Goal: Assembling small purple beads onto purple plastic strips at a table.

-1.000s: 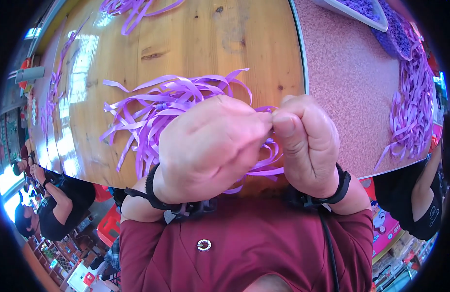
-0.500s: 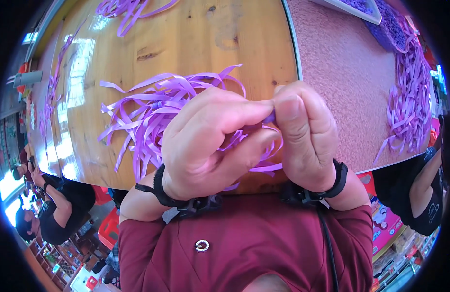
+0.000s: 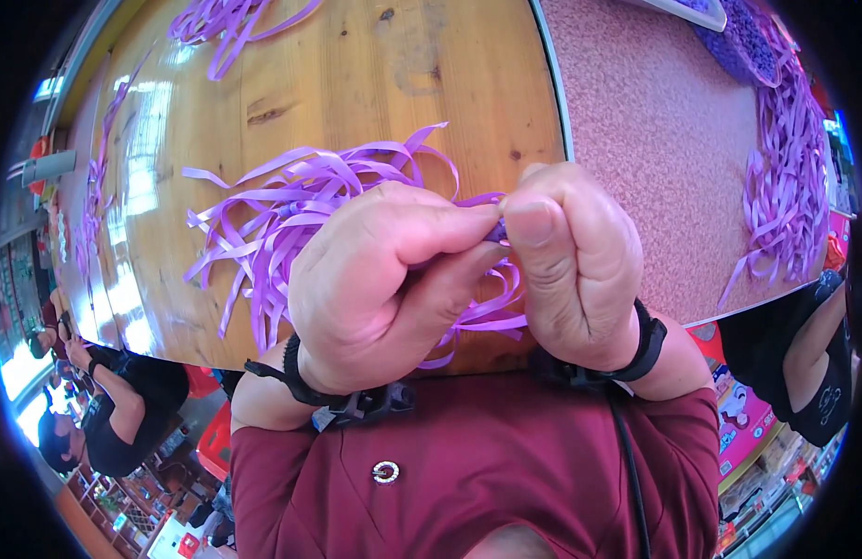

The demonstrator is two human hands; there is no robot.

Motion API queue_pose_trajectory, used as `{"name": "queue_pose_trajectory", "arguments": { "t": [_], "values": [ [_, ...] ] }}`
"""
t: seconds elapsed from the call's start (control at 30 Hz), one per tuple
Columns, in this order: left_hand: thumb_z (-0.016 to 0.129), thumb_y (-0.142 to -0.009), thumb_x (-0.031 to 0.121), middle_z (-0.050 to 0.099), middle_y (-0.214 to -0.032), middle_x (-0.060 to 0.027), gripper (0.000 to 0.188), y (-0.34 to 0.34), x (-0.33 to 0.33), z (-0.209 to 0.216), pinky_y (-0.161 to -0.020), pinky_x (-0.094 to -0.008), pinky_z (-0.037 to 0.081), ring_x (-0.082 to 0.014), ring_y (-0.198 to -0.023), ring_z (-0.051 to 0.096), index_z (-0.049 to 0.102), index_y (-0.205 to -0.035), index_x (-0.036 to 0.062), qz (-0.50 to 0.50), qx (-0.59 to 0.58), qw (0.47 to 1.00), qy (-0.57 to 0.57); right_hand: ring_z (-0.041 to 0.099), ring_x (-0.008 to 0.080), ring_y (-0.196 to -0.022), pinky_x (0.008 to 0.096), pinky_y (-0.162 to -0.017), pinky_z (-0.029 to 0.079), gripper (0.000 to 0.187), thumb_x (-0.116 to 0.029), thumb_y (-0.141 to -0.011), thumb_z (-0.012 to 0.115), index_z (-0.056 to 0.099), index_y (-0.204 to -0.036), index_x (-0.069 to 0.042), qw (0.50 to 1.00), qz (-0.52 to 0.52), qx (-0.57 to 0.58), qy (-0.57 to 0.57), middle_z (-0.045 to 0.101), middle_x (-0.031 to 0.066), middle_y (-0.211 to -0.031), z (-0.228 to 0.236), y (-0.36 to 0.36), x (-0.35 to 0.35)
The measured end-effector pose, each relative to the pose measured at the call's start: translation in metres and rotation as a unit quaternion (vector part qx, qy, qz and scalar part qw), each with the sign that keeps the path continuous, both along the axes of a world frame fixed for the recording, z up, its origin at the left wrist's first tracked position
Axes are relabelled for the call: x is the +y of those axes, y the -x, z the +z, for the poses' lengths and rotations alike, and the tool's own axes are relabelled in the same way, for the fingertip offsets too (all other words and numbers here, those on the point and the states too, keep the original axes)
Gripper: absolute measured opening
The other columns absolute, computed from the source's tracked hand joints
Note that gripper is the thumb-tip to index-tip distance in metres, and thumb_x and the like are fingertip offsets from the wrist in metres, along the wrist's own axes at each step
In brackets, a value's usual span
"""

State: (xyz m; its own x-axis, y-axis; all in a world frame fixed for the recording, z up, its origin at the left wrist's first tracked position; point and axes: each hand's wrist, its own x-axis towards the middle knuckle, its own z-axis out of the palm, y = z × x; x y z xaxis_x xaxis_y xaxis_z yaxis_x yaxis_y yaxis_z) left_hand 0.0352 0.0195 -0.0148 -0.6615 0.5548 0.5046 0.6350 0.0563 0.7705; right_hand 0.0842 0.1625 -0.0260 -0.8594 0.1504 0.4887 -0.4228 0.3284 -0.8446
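Note:
My left hand (image 3: 380, 279) and my right hand (image 3: 585, 265) meet in front of my chest, just above the wooden table. Between their fingertips shows a small darker purple piece (image 3: 496, 231), mostly covered; its kind I cannot make out. Purple ribbon (image 3: 487, 198) runs to this spot, and more loops hang below the hands. The left thumb and index finger pinch the piece, while the right thumb presses against its curled fingers at the other side. Beneath and left of my left hand lies a loose pile of purple ribbons (image 3: 254, 233).
Further ribbons (image 3: 231, 28) lie at the table's far side, and a thin strand (image 3: 95, 186) at the left. On the pink tabletop (image 3: 655, 149) at the right are a purple basket (image 3: 743, 56), a white tray (image 3: 701, 13) and a heap of ribbons (image 3: 780, 186). Other people sit on both sides.
Both hands have shifted slightly left, and the view has moved a little. The fingertips are closer together around the small purple piece.

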Motion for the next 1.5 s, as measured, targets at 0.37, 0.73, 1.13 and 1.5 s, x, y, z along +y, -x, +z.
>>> {"name": "queue_pose_trajectory", "arguments": {
  "t": [0.37,0.73,1.13,1.5],
  "values": [
    [0.069,-0.064,-0.003,0.058,-0.071,-0.0097,0.024,-0.002,0.004,-0.012,-0.046,-0.0275,0.046,-0.0201,-0.056,0.057,0.059,-0.086,-0.0003,0.015,0.162,0.987,-0.002,0.044,0.0237,-0.046,0.0307,-0.041,0.034,0.021,-0.013,-0.088,0.049,0.049,-0.07,-0.001,0.997,0.016,-0.077,0.024,0.044,0.0094,-0.058,0.005,-0.005,-0.001],
    [0.066,-0.073,0.003,0.06,-0.078,-0.0092,0.017,0.003,-0.006,-0.004,-0.057,-0.0274,0.043,-0.0189,-0.066,0.057,0.056,-0.086,0.0021,-0.029,0.061,0.998,0.012,0.047,0.0246,-0.048,0.0309,-0.044,0.037,0.019,-0.013,-0.086,0.051,0.052,-0.072,-0.001,0.998,0.055,0.035,0.026,0.048,0.0091,-0.06,0.008,0.0,0.003],
    [0.068,-0.063,-0.005,0.056,-0.073,-0.0104,0.027,-0.003,-0.007,-0.009,-0.05,-0.0281,0.046,-0.02,-0.059,0.057,0.059,-0.089,-0.0027,0.002,0.169,0.986,-0.01,0.047,0.0255,-0.048,0.0313,-0.043,0.036,0.016,-0.012,-0.086,0.049,0.053,-0.076,-0.001,0.995,0.092,-0.023,-0.019,0.045,0.0102,-0.058,0.007,-0.003,0.005],
    [0.057,-0.08,0.003,0.058,-0.084,-0.0088,0.018,0.0,-0.005,0.004,-0.063,-0.0235,0.044,-0.0143,-0.071,0.056,0.055,-0.097,-0.0029,-0.052,-0.044,0.998,0.006,0.043,0.0074,-0.053,0.0229,-0.046,0.034,0.029,-0.024,-0.091,0.044,0.053,-0.078,-0.001,0.938,0.085,-0.214,0.259,0.047,0.0009,-0.06,0.014,-0.007,0.0]
  ]
}}
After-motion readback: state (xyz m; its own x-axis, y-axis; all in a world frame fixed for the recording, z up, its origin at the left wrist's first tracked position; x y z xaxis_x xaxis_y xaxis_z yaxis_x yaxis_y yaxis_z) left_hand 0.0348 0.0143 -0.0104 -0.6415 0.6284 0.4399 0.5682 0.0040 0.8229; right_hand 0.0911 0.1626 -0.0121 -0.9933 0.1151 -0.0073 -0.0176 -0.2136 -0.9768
